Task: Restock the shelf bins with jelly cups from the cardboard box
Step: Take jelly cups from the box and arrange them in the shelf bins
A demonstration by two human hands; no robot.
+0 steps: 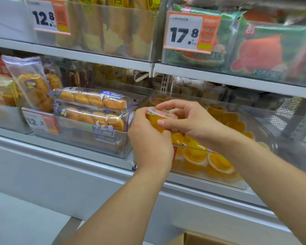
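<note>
An orange jelly cup [157,117] with a pale printed lid is held between both hands just above the front left corner of a clear plastic shelf bin [254,121]. My left hand [148,140] cups it from below and the left. My right hand [189,117] curls over its top and right side, thumb on the front. The bin holds several orange jelly cups [217,161] piled inside. A corner of the cardboard box [193,238] shows at the bottom edge, below the shelf.
Left of the jelly bin stands a clear bin of bagged buns [94,110] with a 12.8 price tag [41,122]. Above runs another shelf [95,55] with a 17.8 tag [191,31] and green-red packs [265,52]. Wire mesh [290,114] lies at the right.
</note>
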